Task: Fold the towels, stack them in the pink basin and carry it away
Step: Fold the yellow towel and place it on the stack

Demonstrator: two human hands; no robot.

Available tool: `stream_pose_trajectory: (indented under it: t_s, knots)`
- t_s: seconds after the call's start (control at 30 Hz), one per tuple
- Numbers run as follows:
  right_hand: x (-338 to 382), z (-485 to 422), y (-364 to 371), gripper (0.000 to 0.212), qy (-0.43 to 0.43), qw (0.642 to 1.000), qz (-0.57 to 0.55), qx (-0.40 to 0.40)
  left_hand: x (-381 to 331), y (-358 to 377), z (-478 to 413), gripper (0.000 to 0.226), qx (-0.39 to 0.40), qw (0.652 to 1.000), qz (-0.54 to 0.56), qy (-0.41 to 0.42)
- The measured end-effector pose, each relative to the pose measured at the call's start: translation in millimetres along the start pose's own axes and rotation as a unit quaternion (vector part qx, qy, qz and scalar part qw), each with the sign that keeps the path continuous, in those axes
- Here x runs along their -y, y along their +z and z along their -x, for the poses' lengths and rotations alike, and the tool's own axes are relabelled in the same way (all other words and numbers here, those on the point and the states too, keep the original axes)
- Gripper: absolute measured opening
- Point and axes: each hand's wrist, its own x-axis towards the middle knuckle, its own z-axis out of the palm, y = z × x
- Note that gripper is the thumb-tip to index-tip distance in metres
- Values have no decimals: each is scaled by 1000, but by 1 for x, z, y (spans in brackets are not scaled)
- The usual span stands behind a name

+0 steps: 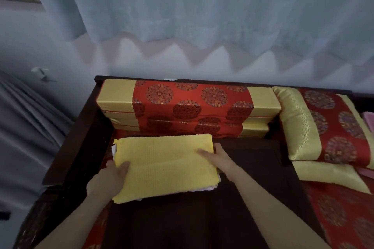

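Observation:
A folded yellow towel [164, 166] lies on top of a stack; white and pale pink towel edges [66, 187] peek out beneath its near right corner. The stack rests on a dark wooden surface [249, 172]. My left hand [113, 176] grips the towel's near left edge, thumb on top. My right hand [214, 157] holds the right edge, fingers spread over the cloth. At the far right edge, a pink thing [368, 121] is partly in view; I cannot tell whether it is the basin.
Red-and-gold patterned cushions [188, 105] are stacked right behind the towels. A red-and-gold pillow [323, 125] lies at the right. Dark wooden frame rails [81, 127] run along the left. Pale curtains [202, 6] hang behind.

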Motion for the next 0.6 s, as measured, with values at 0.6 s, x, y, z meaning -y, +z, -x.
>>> stream_pose_trajectory:
  t_s: [0.6]
  knots:
    - [-67, 108, -157, 62, -133, 849, 352, -371, -194, -30, 102, 60, -208, 856, -7, 473]
